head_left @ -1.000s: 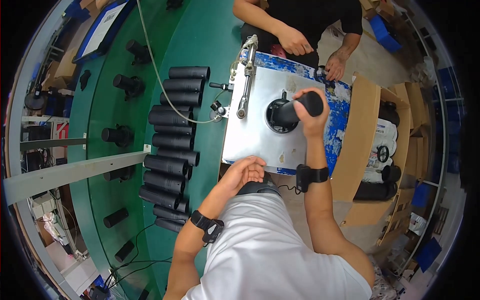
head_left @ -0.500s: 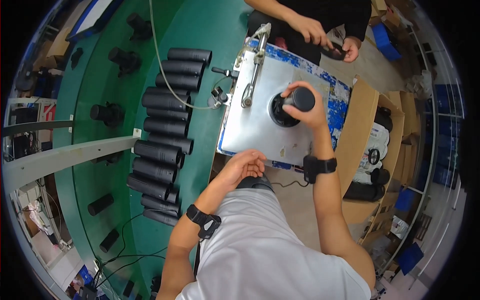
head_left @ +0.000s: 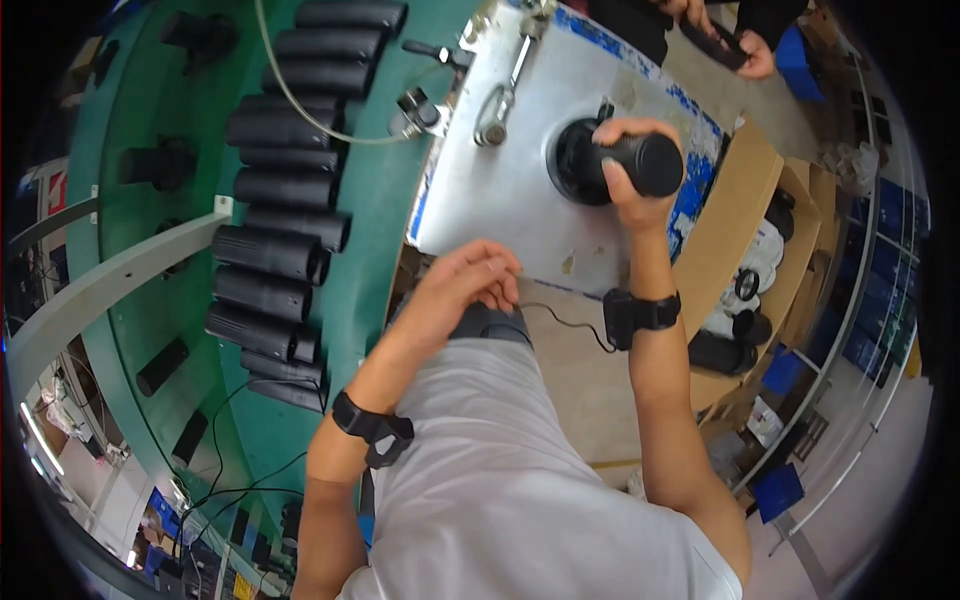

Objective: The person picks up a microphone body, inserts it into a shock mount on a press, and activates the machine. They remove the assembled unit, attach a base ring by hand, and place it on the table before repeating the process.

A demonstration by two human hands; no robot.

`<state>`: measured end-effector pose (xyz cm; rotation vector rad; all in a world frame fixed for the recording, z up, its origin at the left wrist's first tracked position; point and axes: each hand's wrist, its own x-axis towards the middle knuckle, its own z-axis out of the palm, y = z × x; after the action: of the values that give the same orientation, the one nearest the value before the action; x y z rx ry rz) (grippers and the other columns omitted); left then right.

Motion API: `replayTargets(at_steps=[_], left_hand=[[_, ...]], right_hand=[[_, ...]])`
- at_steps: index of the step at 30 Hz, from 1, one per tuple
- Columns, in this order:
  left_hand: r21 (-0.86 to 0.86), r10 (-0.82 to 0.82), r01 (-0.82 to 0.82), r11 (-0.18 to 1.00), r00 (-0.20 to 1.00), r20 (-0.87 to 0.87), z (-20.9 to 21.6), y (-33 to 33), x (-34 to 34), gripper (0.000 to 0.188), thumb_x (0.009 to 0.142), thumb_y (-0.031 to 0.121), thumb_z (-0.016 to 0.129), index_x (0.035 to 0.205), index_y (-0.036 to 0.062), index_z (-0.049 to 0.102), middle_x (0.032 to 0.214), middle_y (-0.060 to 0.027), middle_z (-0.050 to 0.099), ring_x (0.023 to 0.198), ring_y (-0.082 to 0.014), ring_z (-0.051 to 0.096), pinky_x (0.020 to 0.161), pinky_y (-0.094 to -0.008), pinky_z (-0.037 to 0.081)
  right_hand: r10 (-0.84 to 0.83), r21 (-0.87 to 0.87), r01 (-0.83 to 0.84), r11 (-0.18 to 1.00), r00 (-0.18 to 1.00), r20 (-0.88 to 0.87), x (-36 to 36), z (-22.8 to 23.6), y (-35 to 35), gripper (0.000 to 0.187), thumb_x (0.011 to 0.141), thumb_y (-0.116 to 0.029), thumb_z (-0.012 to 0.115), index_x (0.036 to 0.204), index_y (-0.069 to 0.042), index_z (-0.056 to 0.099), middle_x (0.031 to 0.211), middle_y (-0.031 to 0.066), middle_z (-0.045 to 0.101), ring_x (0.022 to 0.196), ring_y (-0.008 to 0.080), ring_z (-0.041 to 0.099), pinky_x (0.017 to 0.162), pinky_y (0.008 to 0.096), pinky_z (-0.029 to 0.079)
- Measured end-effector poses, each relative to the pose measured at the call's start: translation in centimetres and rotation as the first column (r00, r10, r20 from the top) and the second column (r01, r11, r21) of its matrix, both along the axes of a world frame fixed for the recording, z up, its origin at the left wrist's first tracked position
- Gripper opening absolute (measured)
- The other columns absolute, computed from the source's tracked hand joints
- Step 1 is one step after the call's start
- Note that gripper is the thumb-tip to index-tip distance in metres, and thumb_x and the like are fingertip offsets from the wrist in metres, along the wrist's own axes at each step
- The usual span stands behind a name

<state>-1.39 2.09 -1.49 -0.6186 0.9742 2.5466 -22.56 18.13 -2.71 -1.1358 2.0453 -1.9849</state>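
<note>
Black cylinder [head_left: 645, 163] gripped in the right hand [head_left: 628, 172], fingers [head_left: 612, 135] wrapped tight round its body, one end set into the round black fixture [head_left: 577, 165] near the far right part of the grey metal plate [head_left: 500, 215]. Looks like a seating or twisting step: best done with the cylinder kept square to the fixture, wrist in line with the forearm, pressure steady rather than jerky, so the part does not cock sideways in the socket.

Left hand [head_left: 470, 285] resting at the near edge of the plate, fingers curled narrow, holding nothing that can be made out; well placed for bracing the plate against the turn. Thin black cable [head_left: 560, 318] trailing just past that near edge toward the right wrist band [head_left: 640, 310]; worth keeping clear of the plate.

Silver lever clamp [head_left: 500, 95] lying toward the far left corner of the plate. Rows of similar black tubes [head_left: 275, 215] stacked on the green surface [head_left: 375, 215] left of the plate. Another person's hands [head_left: 730, 35] beyond the far edge, holding a dark object. Cardboard box [head_left: 745, 235] of parts to the right.
</note>
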Motion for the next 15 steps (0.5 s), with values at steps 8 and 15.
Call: replayTargets(at_steps=[8,15], left_hand=[[-0.686,0.164,-0.474,0.552,0.868,-0.469,2.8,-6.1,-6.7,0.015,0.092,0.012,0.056,0.090,-0.0017,0.061,0.073,-0.0028,0.062,0.068,-0.0084,0.057,0.066,-0.0219,0.044],[-0.904,-0.227,0.131,-0.407,0.944,0.239,-6.4,-15.0,-17.8,0.040,0.089,0.033,0.047,0.094,-0.0016,0.066,0.098,-0.0252,0.065,0.093,-0.0411,0.062,0.083,-0.0507,0.048]], right_hand=[[-0.186,-0.021,0.185,0.982,0.960,-0.210,0.4,-0.8,-1.0,0.035,0.077,-0.001,0.066,0.108,0.002,0.050,0.090,0.0147,0.065,0.084,0.0227,0.064,0.083,0.0369,0.052],[-0.212,-0.054,0.205,0.977,0.952,-0.219,0.5,-1.0,-1.3,0.033,0.078,-0.002,0.066,0.107,0.002,0.050,0.089,0.0147,0.065,0.081,0.0222,0.063,0.082,0.0371,0.052]])
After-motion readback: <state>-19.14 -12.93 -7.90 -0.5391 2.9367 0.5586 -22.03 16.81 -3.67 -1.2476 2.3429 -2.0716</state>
